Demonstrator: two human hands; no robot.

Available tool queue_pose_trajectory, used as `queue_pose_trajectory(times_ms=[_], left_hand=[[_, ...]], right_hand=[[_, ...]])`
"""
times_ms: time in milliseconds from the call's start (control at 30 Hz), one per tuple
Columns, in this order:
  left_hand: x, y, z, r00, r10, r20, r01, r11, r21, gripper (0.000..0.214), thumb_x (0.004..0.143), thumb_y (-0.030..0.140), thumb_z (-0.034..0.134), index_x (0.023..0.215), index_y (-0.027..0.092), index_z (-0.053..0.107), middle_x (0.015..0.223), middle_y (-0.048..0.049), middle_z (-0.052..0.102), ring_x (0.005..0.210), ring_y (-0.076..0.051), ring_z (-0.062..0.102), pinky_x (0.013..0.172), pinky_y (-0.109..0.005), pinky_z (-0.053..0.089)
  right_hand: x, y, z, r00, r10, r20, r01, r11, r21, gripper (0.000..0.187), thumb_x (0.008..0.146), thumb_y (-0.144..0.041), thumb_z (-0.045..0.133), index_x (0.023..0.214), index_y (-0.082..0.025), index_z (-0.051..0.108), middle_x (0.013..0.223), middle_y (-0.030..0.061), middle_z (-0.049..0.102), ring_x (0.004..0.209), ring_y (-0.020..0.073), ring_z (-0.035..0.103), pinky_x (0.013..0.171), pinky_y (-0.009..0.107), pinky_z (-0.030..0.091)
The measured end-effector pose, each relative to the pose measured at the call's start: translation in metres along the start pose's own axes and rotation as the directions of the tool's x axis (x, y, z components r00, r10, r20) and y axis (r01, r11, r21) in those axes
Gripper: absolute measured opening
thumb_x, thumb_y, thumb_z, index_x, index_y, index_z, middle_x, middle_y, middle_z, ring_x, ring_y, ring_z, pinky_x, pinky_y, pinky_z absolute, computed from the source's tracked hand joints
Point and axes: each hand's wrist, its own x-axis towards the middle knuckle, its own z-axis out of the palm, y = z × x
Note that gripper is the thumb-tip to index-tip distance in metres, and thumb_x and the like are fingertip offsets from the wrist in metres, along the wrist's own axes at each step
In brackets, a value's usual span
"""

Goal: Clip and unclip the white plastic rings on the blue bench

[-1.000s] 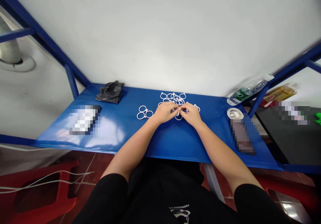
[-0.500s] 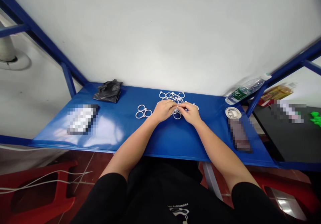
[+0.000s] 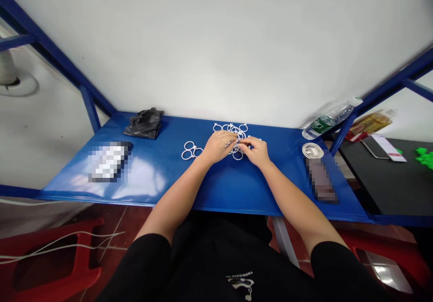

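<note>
Lower left of the frame: one red plastic stool [image 3: 57, 261], thin white cables [image 3: 64, 243] draped across it. Above that, on the left end of a blue metal table [image 3: 67, 185], one pixelated flat object [image 3: 108, 161], unreadable, and one crumpled black plastic bag [image 3: 144, 125] at the far edge. Left of centre, a set of three white plastic rings [image 3: 190, 150], linked together and lying apart from the rest, just beside the left hand [image 3: 219, 146]. Left hand curved and closed, fingertips pinched into the main ring cluster [image 3: 233, 131] near the table's far edge at centre. Right hand [image 3: 255, 152] closed too, fingertips meeting those of the left on the same rings; which ring exactly, too small to tell. About a dozen rings in that cluster, no exact count, some hidden under both hands. By the look of it, one small set done and the bulk still heaped and tangled in the middle. Right of the hands: one round white coil [image 3: 312, 150], one pixelated oblong object [image 3: 321, 180], and one water bottle [image 3: 328, 125] on its side at the far corner. Further right, off the table, one yellow packet [image 3: 370, 123] and a few green pieces [image 3: 425, 157] on a black tabletop [image 3: 372, 189].
</note>
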Motion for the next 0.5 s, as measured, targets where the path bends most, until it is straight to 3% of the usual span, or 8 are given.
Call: queue_pose_trajectory(times_ms=[100, 200, 267, 367, 433, 500], left_hand=[[0.000, -0.011, -0.015, 0.987, -0.159, 0.025, 0.155, 0.982, 0.111, 0.021, 0.105, 0.028, 0.058, 0.110, 0.021, 0.077, 0.112, -0.0103, 0.081, 0.107, -0.025, 0.073, 0.099, -0.043, 0.053], [-0.002, -0.028, -0.034, 0.928, -0.369, 0.039, 0.346, 0.898, 0.272, 0.023, 0.100, 0.025, 0.057, 0.102, 0.021, 0.079, 0.107, -0.0091, 0.081, 0.102, -0.027, 0.072, 0.099, -0.042, 0.052], [-0.005, -0.038, -0.046, 0.862, -0.504, 0.053, 0.453, 0.812, 0.367, 0.023, 0.096, 0.023, 0.058, 0.098, 0.021, 0.081, 0.104, -0.0092, 0.081, 0.101, -0.028, 0.071, 0.095, -0.042, 0.053], [-0.012, -0.051, -0.055, 0.724, -0.678, 0.131, 0.554, 0.684, 0.475, 0.022, 0.089, 0.021, 0.061, 0.091, 0.022, 0.083, 0.099, -0.0097, 0.081, 0.098, -0.031, 0.071, 0.088, -0.042, 0.054], [-0.016, -0.056, -0.058, 0.647, -0.738, 0.190, 0.582, 0.639, 0.502, 0.023, 0.087, 0.019, 0.062, 0.091, 0.024, 0.084, 0.101, -0.0091, 0.081, 0.098, -0.032, 0.071, 0.086, -0.042, 0.055], [-0.018, -0.058, -0.058, 0.610, -0.759, 0.225, 0.598, 0.628, 0.497, 0.022, 0.085, 0.019, 0.065, 0.093, 0.026, 0.084, 0.104, -0.0080, 0.081, 0.101, -0.031, 0.071, 0.087, -0.041, 0.055]], right_hand=[[0.008, 0.015, -0.013, 0.998, 0.047, -0.049, -0.052, 0.994, -0.097, 0.027, 0.096, -0.046, 0.065, 0.092, -0.025, 0.082, 0.092, 0.0051, 0.082, 0.085, 0.0231, 0.075, 0.082, 0.037, 0.059], [0.016, 0.038, -0.033, 0.962, 0.248, -0.117, -0.270, 0.930, -0.248, 0.027, 0.095, -0.042, 0.063, 0.100, -0.023, 0.082, 0.101, 0.0073, 0.082, 0.088, 0.0243, 0.074, 0.085, 0.038, 0.058], [0.020, 0.053, -0.046, 0.915, 0.388, -0.113, -0.402, 0.850, -0.341, 0.028, 0.093, -0.043, 0.065, 0.104, -0.023, 0.081, 0.104, 0.0076, 0.082, 0.094, 0.0260, 0.074, 0.088, 0.039, 0.056], [0.023, 0.067, -0.060, 0.832, 0.548, -0.083, -0.531, 0.744, -0.407, 0.029, 0.093, -0.047, 0.067, 0.103, -0.024, 0.081, 0.105, 0.0063, 0.082, 0.099, 0.0264, 0.074, 0.086, 0.036, 0.054], [0.024, 0.069, -0.062, 0.789, 0.613, -0.029, -0.556, 0.694, -0.458, 0.031, 0.091, -0.052, 0.069, 0.099, -0.025, 0.081, 0.104, 0.0062, 0.082, 0.098, 0.0266, 0.074, 0.082, 0.035, 0.053], [0.024, 0.068, -0.061, 0.771, 0.636, 0.023, -0.537, 0.670, -0.513, 0.032, 0.089, -0.055, 0.071, 0.096, -0.025, 0.080, 0.102, 0.0066, 0.082, 0.096, 0.0266, 0.073, 0.078, 0.034, 0.051]])
